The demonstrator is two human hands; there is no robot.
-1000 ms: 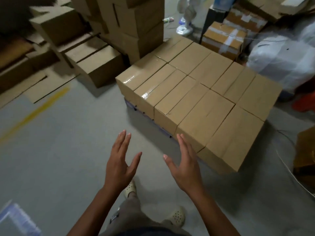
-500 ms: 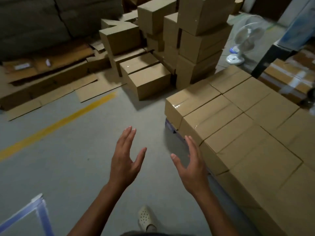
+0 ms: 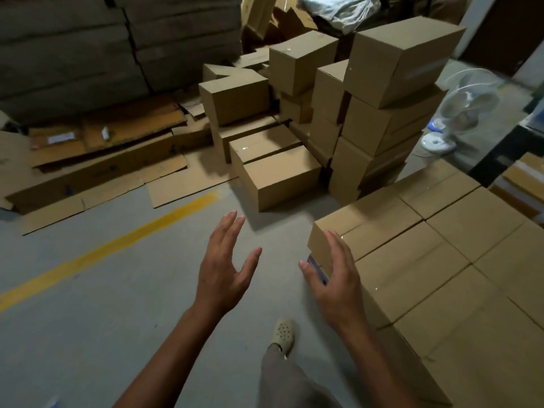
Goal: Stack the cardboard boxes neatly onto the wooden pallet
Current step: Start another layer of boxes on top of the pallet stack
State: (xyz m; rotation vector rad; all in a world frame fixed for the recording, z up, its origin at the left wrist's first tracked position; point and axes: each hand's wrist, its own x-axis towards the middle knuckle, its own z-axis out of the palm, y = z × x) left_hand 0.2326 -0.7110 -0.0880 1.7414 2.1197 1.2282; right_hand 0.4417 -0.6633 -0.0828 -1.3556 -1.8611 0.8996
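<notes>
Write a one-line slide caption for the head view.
Open and empty, left hand and right hand held out before loose cardboard boxes, beside the stacked layer of boxes.

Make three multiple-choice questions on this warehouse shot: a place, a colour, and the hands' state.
1. Where does the white fan stand? A on a box; B on the floor right of the tall box stack; C against the left wall.
2. What colour is the floor line? A red; B white; C yellow.
3. How are the left hand and right hand? A both open, fingers straight; B both gripping a box; C left pinching tape.
Answers: 1 B, its base rests on the floor; 2 C, the stripe is yellow; 3 A, neither holds anything.
</notes>
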